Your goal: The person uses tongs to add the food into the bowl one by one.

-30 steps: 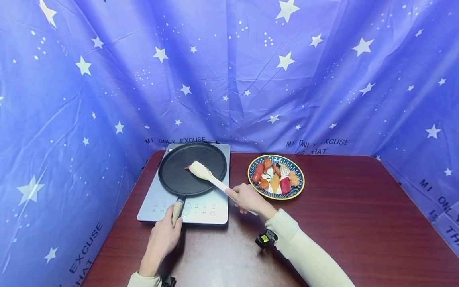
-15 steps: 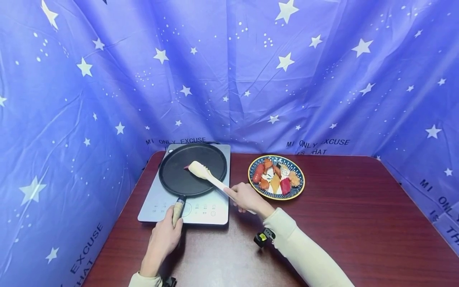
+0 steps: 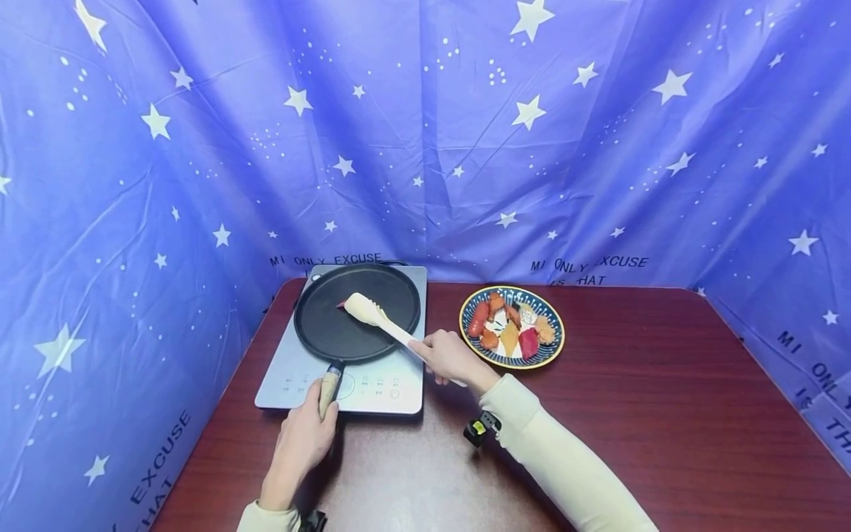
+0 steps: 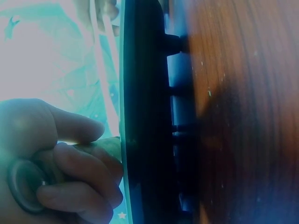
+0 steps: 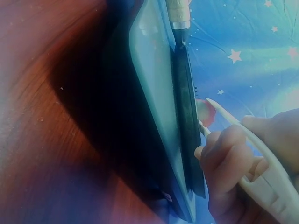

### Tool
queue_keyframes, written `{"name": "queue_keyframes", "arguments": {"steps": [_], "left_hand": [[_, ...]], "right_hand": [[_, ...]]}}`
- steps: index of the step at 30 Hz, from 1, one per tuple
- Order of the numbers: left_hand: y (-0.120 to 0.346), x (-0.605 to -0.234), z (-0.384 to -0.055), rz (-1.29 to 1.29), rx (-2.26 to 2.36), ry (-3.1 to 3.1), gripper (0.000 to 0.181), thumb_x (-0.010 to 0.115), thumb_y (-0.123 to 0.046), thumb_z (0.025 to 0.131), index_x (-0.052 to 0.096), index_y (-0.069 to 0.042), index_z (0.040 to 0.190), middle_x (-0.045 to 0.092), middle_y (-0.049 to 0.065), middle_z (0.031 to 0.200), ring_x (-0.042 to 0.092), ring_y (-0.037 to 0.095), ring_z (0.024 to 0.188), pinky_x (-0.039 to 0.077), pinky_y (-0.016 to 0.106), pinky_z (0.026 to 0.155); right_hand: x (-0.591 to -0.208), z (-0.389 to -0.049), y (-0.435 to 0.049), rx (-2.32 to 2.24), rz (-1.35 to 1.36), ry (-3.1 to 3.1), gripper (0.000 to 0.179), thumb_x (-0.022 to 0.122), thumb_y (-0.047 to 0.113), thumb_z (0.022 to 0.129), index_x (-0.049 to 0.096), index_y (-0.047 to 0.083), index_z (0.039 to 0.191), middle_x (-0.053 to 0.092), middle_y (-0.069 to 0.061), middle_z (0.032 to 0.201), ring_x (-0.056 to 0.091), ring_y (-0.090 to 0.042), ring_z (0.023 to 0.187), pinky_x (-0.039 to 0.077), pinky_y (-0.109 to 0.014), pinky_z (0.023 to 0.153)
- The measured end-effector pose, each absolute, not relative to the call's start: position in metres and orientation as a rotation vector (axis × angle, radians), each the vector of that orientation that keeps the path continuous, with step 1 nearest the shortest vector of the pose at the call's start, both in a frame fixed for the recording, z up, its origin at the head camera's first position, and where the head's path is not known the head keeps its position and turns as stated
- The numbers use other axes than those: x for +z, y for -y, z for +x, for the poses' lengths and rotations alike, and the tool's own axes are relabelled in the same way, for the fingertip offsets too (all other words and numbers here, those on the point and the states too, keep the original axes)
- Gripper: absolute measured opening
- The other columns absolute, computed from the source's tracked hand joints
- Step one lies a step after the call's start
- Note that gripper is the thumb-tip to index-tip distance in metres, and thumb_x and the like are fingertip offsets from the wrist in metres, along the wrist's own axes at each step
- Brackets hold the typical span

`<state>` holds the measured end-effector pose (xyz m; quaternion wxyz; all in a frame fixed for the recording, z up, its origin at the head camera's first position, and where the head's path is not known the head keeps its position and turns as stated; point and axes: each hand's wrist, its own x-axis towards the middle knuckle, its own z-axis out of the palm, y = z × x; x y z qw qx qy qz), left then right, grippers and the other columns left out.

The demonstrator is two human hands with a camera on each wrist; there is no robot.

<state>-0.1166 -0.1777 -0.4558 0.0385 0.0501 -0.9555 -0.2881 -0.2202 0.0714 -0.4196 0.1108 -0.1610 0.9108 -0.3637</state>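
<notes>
Gripped pan handle [image 3: 329, 391] with left hand [image 3: 306, 437], lower left of frame; held tongs [image 3: 371, 313] in right hand [image 3: 456, 357], lower centre, over pan [image 3: 326, 329] (noted red food [image 5: 207, 113] at tips).

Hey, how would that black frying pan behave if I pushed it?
The black frying pan would probably slide, since it sits flat on a smooth-looking induction cooktop. It's unlikely to tip, being broad and low. The left hand gripping its handle would likely limit turning.
</notes>
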Motion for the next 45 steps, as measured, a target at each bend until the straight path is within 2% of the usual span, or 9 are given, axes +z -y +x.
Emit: {"name": "queue_keyframes", "arguments": {"steps": [6, 16, 28, 45], "left_hand": [[0.179, -0.455, -0.117, 0.153, -0.883, 2.924, 0.053, 0.052, -0.023, 0.092, 0.039, -0.002, 0.139, 0.062, 0.027, 0.095, 0.061, 0.036, 0.073, 0.045, 0.052, 0.062], [0.177, -0.454, -0.118, 0.136, -0.869, 2.92, 0.053, 0.052, -0.023, 0.092, 0.04, -0.003, 0.139, 0.062, 0.028, 0.098, 0.062, 0.039, 0.075, 0.045, 0.052, 0.063], [0.177, -0.452, -0.118, 0.144, -0.848, 2.923, 0.053, 0.052, -0.023, 0.092, 0.039, -0.002, 0.139, 0.061, 0.03, 0.102, 0.062, 0.042, 0.079, 0.045, 0.053, 0.065], [0.177, -0.453, -0.115, 0.149, -0.868, 2.919, 0.052, 0.053, -0.023, 0.091, 0.04, -0.004, 0.138, 0.062, 0.029, 0.101, 0.062, 0.042, 0.08, 0.045, 0.053, 0.064]], "right_hand": [[-0.418, -0.225, -0.068, -1.075, -0.472, -2.674, 0.049, 0.046, 0.039, 0.099, 0.066, 0.001, 0.075, 0.064, -0.02, 0.065, 0.049, -0.011, 0.033, 0.04, -0.027, 0.035], [-0.415, -0.233, -0.066, -1.031, -0.454, -2.71, 0.048, 0.048, 0.039, 0.098, 0.068, 0.002, 0.075, 0.063, -0.014, 0.059, 0.051, -0.011, 0.034, 0.042, -0.028, 0.036], [-0.409, -0.246, -0.06, -0.999, -0.424, -2.712, 0.051, 0.049, 0.041, 0.097, 0.067, 0.0, 0.074, 0.064, -0.015, 0.06, 0.052, -0.011, 0.035, 0.043, -0.027, 0.036], [-0.405, -0.252, -0.047, -0.974, -0.349, -2.697, 0.05, 0.049, 0.041, 0.097, 0.068, 0.001, 0.074, 0.057, -0.004, 0.051, 0.055, -0.014, 0.037, 0.043, -0.027, 0.039]]}}
